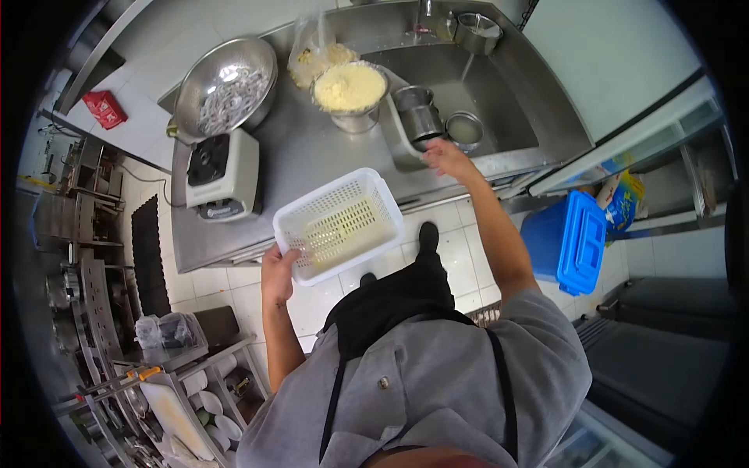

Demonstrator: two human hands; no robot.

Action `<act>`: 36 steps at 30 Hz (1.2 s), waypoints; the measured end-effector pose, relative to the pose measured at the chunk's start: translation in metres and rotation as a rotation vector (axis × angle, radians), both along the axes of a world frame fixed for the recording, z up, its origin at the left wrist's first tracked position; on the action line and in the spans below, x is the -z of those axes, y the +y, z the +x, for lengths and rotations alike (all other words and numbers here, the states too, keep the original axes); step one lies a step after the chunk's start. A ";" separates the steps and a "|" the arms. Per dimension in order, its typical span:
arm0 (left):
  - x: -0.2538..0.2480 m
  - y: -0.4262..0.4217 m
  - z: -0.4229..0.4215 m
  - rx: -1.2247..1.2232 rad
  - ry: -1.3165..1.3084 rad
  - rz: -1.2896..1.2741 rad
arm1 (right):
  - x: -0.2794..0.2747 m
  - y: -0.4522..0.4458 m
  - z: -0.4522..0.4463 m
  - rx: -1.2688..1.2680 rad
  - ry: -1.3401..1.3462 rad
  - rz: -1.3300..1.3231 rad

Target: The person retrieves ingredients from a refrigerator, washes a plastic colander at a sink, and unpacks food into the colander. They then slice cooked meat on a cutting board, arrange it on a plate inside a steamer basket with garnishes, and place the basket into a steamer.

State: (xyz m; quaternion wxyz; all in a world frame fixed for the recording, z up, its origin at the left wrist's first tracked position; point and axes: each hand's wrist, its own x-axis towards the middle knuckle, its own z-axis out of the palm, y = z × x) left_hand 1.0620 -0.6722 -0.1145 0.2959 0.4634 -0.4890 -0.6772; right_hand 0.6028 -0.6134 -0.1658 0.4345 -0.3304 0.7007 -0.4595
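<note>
My left hand grips the near left corner of a white perforated basket, tilted over the counter's front edge, with yellowish bits on its bottom. My right hand is closed at the near end of a white container on the sink's left side; its fingers look curled on the rim. Metal pots stand beside it in the sink. Behind the basket, a bowl heaped with pale yellow shreds rests on the counter, with a clear plastic bag behind it.
At the back left a large metal bowl holds greyish strips, with a white appliance in front. Water runs into the sink near another metal pot. A blue lidded bin stands on the floor at right.
</note>
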 end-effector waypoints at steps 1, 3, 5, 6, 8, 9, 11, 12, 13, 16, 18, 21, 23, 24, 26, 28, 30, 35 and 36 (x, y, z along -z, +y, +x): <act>0.002 -0.003 -0.022 -0.002 -0.020 0.031 | 0.005 -0.021 -0.035 -0.023 0.063 0.015; 0.006 -0.006 -0.070 -0.016 -0.035 0.064 | 0.008 -0.067 -0.102 -0.054 0.180 0.031; 0.005 -0.003 -0.118 -0.005 -0.064 0.145 | 0.026 -0.127 -0.174 -0.096 0.418 0.015; 0.003 -0.003 -0.144 -0.006 -0.078 0.189 | 0.032 -0.162 -0.210 -0.128 0.653 -0.004; 0.007 0.000 -0.196 -0.058 -0.029 0.213 | 0.029 -0.230 -0.268 -0.185 0.896 0.161; 0.002 -0.001 -0.226 -0.047 -0.041 0.224 | 0.021 -0.246 -0.281 -0.222 0.893 0.155; 0.003 -0.013 -0.282 -0.032 -0.023 0.222 | -0.002 -0.278 -0.303 -0.165 1.109 0.185; 0.001 -0.017 -0.307 -0.064 -0.030 0.237 | 0.006 -0.291 -0.316 -0.202 1.101 0.179; 0.000 -0.026 -0.333 -0.082 -0.031 0.225 | 0.018 -0.304 -0.335 -0.273 1.196 0.157; 0.016 -0.055 -0.393 -0.133 -0.046 0.129 | 0.061 -0.329 -0.359 -0.449 1.265 0.277; 0.013 -0.078 -0.429 -0.140 -0.150 0.082 | 0.086 -0.339 -0.378 -0.560 1.247 0.431; 0.044 -0.110 -0.476 -0.245 -0.022 0.163 | 0.076 -0.327 -0.377 -0.314 0.886 0.059; 0.048 -0.138 -0.502 -0.155 -0.153 0.120 | 0.043 -0.312 -0.353 -0.095 0.944 -0.137; 0.060 -0.153 -0.516 -0.162 -0.146 0.121 | 0.032 -0.306 -0.345 0.142 0.992 -0.336; 0.091 -0.174 -0.539 -0.300 0.118 0.112 | 0.030 -0.303 -0.332 0.083 0.953 -0.426; 0.095 -0.187 -0.557 -0.274 0.115 0.121 | 0.053 -0.301 -0.328 -0.500 0.801 -0.404; 0.098 -0.188 -0.571 -0.238 0.115 0.124 | 0.077 -0.317 -0.328 -0.404 0.695 -0.146; 0.106 -0.193 -0.585 -0.193 -0.023 -0.077 | 0.080 -0.315 -0.295 -0.512 -0.259 0.035; 0.108 -0.194 -0.584 -0.204 0.032 -0.083 | 0.069 -0.316 -0.303 -0.455 -0.303 0.094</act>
